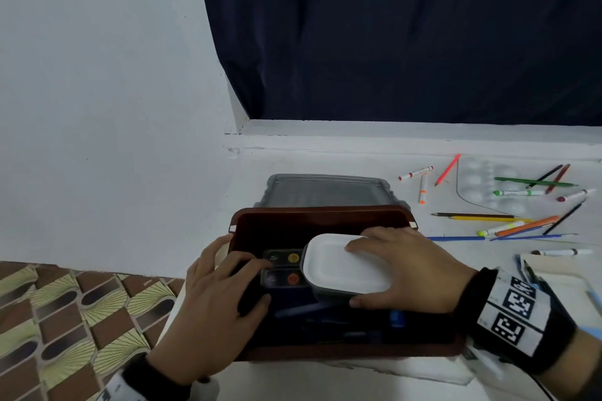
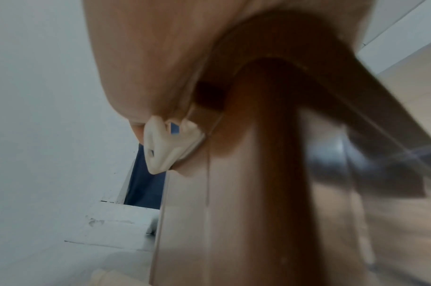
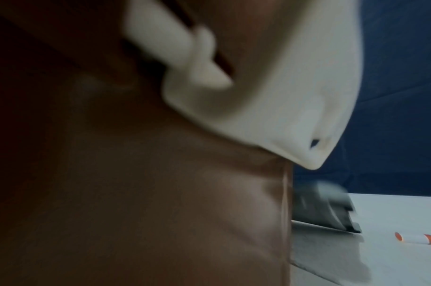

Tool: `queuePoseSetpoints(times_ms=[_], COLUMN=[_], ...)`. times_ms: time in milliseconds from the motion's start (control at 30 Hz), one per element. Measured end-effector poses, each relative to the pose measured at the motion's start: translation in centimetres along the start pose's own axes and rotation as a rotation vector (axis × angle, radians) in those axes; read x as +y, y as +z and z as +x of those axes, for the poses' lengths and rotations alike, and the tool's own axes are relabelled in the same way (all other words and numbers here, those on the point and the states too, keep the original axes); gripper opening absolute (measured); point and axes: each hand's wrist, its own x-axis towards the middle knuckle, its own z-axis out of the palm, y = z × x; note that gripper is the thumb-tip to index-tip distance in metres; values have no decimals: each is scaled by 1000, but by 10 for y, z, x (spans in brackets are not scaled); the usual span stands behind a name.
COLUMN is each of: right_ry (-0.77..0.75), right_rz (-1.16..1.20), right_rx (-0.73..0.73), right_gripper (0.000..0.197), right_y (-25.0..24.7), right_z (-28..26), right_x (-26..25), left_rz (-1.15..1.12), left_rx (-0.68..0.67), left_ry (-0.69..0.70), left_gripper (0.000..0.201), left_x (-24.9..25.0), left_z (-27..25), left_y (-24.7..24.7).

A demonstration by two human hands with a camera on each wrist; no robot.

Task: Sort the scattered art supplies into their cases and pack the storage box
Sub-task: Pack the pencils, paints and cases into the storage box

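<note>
The brown storage box [image 1: 321, 216] stands open on the white table. Inside it lie a set of small paint pots [image 1: 284, 268] and dark blue cases [image 1: 325, 312]. My right hand [image 1: 354, 274] grips a white-lidded case [image 1: 332, 267] over the box's right half, fingers across the lid and thumb on its near side. My left hand [image 1: 239, 259] holds the box's left wall, thumb outside by the white latch [image 2: 170, 143] and fingers inside. The right wrist view is blurred and shows the box wall [image 3: 160, 193] and another white latch [image 3: 282, 96].
The box's clear lid [image 1: 325, 189] lies right behind it. Several markers and pencils [image 1: 508, 221] are scattered at the right, around a clear paint palette [image 1: 485, 182]. A paper pad [image 1: 560, 273] sits by my right wrist. The table's left edge drops to a tiled floor [image 1: 65, 312].
</note>
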Motion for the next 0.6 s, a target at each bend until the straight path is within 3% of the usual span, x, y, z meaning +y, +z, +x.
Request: queuePoseSetpoints(times_ms=[233,600], right_ry=[13,30], right_rz=[-98,-124], right_rx=[15,44], right_gripper=[93,88], right_y=[8,10], right_z=[5,-2], right_x=[-1,-4], left_rz=[37,-94], left_rx=[28,56], left_ry=[-21,-52], left_gripper=[46,49], left_x=[3,1], left_z=[3,9], left_y=[-2,-5])
